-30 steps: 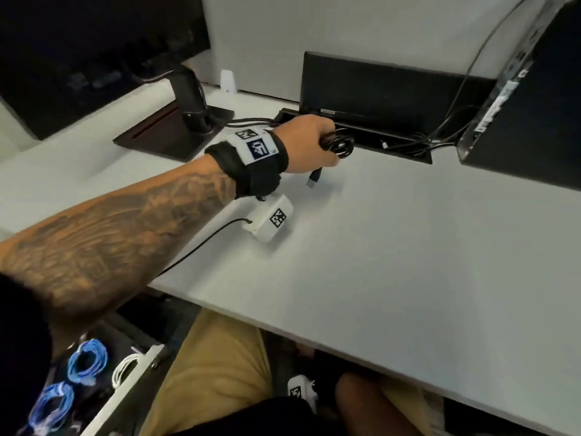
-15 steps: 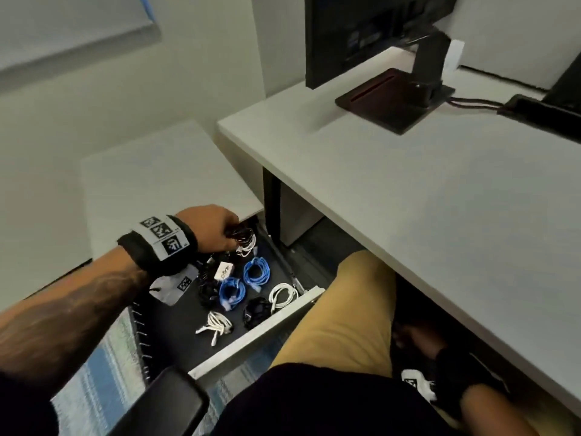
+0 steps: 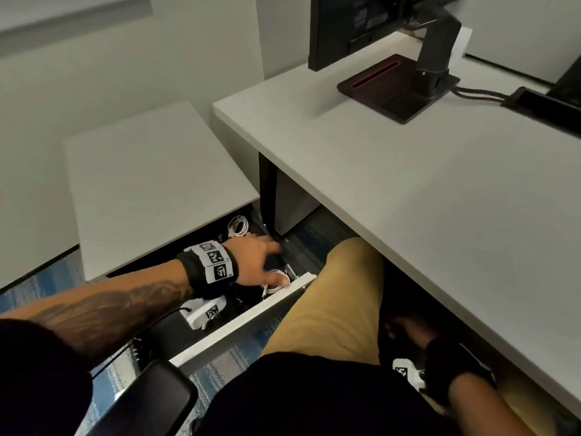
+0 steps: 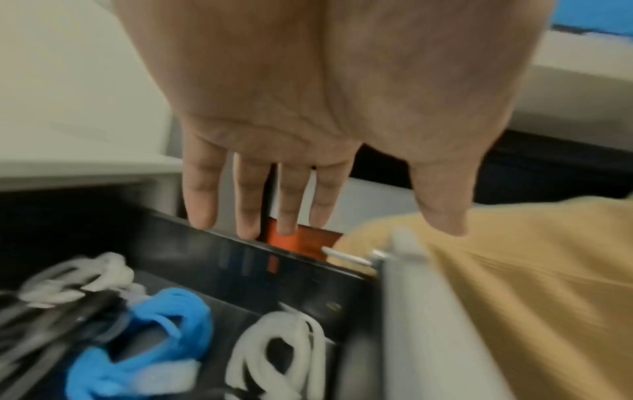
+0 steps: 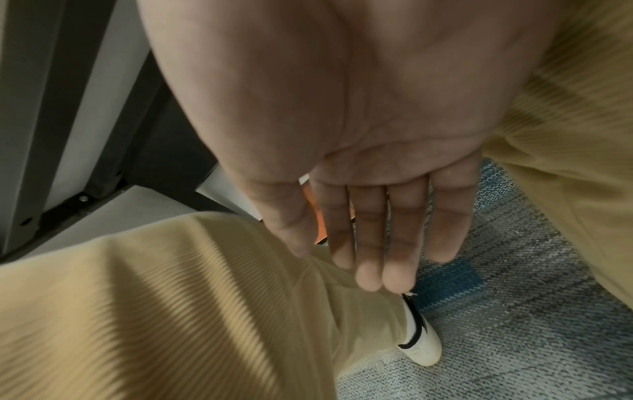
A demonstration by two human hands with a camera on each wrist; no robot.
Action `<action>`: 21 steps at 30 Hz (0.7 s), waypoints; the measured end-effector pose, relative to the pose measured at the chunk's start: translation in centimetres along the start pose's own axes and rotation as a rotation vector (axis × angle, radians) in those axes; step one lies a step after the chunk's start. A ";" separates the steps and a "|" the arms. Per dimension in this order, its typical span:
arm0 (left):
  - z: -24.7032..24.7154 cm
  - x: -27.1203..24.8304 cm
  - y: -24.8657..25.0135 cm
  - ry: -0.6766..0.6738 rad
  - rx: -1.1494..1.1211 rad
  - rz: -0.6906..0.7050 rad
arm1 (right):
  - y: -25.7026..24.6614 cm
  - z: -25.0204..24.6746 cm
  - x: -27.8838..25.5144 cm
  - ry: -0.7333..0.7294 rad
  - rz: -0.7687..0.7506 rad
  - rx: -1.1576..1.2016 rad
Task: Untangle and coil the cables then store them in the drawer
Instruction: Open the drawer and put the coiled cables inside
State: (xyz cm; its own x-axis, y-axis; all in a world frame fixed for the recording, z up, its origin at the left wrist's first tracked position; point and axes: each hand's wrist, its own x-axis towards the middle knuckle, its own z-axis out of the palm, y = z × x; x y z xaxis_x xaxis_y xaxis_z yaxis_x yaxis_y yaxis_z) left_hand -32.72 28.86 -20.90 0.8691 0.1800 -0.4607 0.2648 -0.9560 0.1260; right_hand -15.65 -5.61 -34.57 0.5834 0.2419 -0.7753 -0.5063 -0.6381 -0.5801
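A person is sitting at a white worktop (image 3: 424, 190). Nearest, low under it, the right hand (image 5: 359, 151) is hanging flat beside the tan trousers (image 3: 320, 303), fingers straight, holding nothing. Further out on the left side, the left hand (image 3: 256, 261) is hovering over the open drawer (image 3: 239, 322), fingers spread and empty. The coiled cables are lying directly below its palm: a white coil (image 4: 277, 351) nearest the drawer front, a blue coil (image 4: 147, 343) beside it, black ones further in. The left hand is much the nearer one to the drawer front, which probably needs pushing shut. Farthest, a monitor stand (image 3: 399, 89) is sitting on the worktop.
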 end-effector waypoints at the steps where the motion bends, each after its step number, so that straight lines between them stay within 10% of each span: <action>1: 0.6 -0.2 1.4 -0.064 0.045 0.069 | -0.1 0.0 -0.3 -0.001 -0.007 0.012; 13: -0.3 2.8 -2.5 0.058 0.503 -0.061 | 0.4 -0.5 0.3 0.026 -0.019 0.027; 21: -3.7 5.6 -8.1 0.311 0.335 -0.280 | 0.1 -0.3 0.1 0.038 -0.008 0.026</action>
State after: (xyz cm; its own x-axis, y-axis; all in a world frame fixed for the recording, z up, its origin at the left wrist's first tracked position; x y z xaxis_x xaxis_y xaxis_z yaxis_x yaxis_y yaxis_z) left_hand -28.45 38.50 -21.31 0.8807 0.4500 -0.1478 0.4003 -0.8740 -0.2754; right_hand -15.44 -5.89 -34.60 0.6112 0.2185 -0.7607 -0.5174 -0.6171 -0.5929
